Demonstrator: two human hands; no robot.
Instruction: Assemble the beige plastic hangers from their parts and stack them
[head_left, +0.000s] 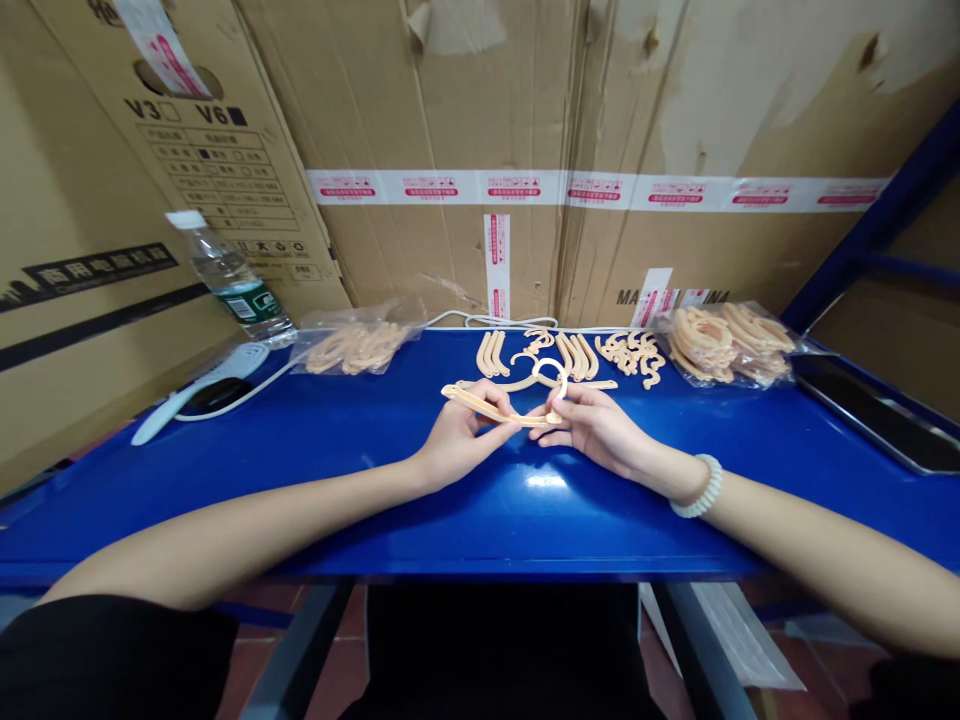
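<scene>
The table (300, 470) is a glossy deep blue. The hanger piece (487, 405) is pale peach, same shade as the loose parts (570, 355). The cardboard boxes (465, 100) are plain brown, and the tape (600, 190) is white with pink-red print. The water bottle (232, 280) has a green label and white cap. The bracelet (701, 490) is white, the sleeve (112, 650) black.

White bead bracelet (697, 487), black clothing (112, 655)

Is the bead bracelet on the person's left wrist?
No, the bracelet sits on the right wrist behind the right hand, while the left hand, sharing the peach hanger, has a bare wrist.
</scene>
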